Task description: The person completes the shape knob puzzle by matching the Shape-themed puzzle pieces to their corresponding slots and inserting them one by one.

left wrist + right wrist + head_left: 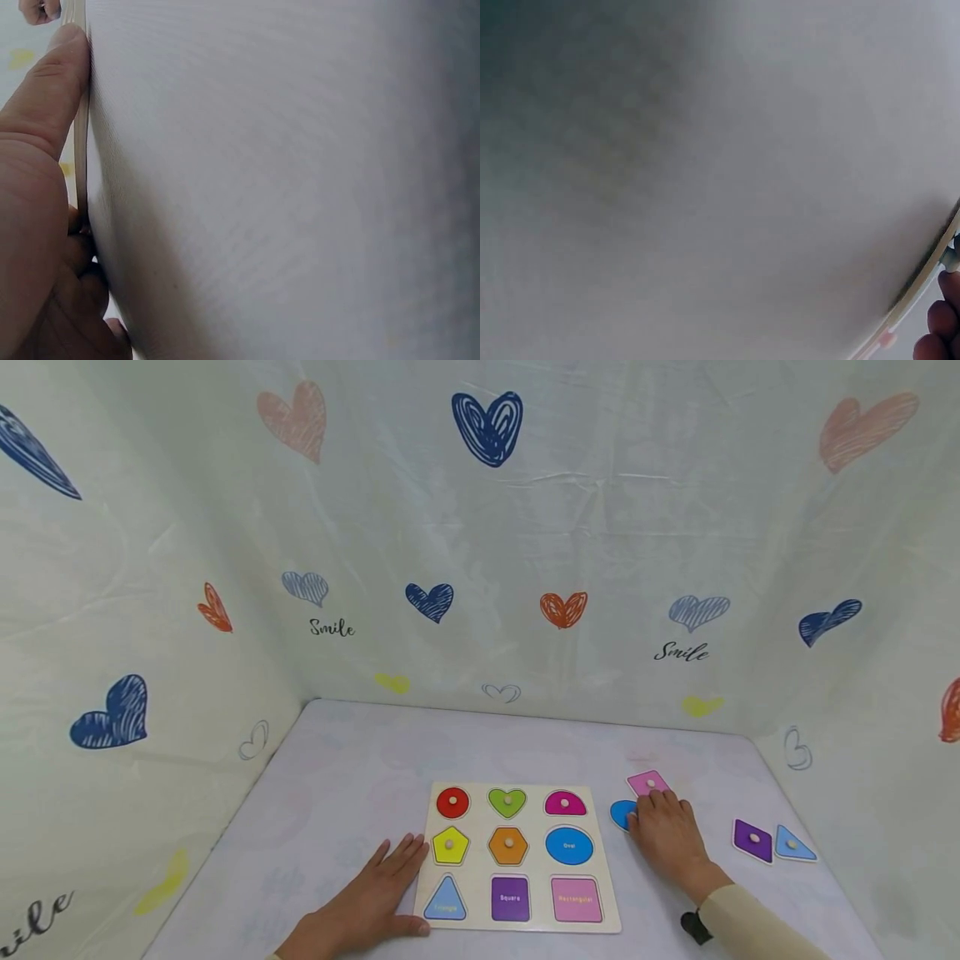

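Note:
A pale wooden shape-puzzle board [478, 864] lies on the table. My left hand [375, 893] rests spread at its left side, fingertips along the edge and thumb [64, 64] at the near corner. Right of the board, my right hand [670, 839] pinches the knob of a blue oval piece [619, 814], most of which is hidden under the fingers. The knob [950, 259] shows between the fingertips in the right wrist view. A pink rectangular piece [641, 782] lies just beyond, partly covered by the fingers.
Farther right lie a purple square piece [752, 842] and a blue triangle piece [792, 843]. Red, green, magenta, yellow and orange knobbed pieces sit in the board. Its oval, triangle, square and rectangle places show printed words. A heart-printed curtain [495, 527] encloses the table [360, 752].

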`<action>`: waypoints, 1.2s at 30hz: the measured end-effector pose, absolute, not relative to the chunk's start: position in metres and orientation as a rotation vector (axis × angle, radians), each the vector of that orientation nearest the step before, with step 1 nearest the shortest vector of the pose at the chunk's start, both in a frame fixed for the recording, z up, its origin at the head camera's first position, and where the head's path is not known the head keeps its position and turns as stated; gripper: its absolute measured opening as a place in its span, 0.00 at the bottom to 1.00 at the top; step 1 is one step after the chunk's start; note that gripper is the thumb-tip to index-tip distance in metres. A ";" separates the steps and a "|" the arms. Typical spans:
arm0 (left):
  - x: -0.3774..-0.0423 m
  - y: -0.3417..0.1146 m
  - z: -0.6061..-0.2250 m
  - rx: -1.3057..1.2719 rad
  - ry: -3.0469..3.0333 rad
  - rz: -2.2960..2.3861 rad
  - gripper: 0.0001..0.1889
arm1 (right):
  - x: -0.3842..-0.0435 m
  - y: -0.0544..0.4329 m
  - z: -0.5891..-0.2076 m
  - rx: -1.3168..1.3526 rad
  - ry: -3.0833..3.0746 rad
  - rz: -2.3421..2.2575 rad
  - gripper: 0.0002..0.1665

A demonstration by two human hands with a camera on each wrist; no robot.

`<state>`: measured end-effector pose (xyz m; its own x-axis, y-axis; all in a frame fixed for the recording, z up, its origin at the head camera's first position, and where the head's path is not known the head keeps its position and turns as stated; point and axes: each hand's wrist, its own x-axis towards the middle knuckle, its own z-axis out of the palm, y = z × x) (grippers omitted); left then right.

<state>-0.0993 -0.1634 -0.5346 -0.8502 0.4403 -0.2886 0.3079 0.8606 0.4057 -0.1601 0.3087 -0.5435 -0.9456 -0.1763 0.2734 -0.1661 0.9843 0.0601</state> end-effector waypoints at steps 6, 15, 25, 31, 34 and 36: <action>-0.100 -0.164 -0.536 0.556 2.660 0.492 0.63 | -0.159 0.303 -0.539 0.261 -2.849 -0.040 0.19; -0.100 -0.164 -0.537 0.575 2.665 0.477 0.62 | -0.157 0.289 -0.540 0.308 -2.804 -0.063 0.21; -0.100 -0.164 -0.536 0.582 2.666 0.465 0.62 | -0.151 0.270 -0.536 0.326 -2.824 -0.037 0.23; -0.100 -0.163 -0.536 0.576 2.665 0.471 0.62 | -0.146 0.256 -0.532 0.390 -2.815 -0.043 0.22; -0.100 -0.163 -0.535 0.575 2.665 0.470 0.63 | -0.144 0.251 -0.533 0.419 -2.813 -0.026 0.21; -0.100 -0.163 -0.535 0.575 2.664 0.469 0.63 | -0.143 0.248 -0.534 0.436 -2.815 -0.015 0.20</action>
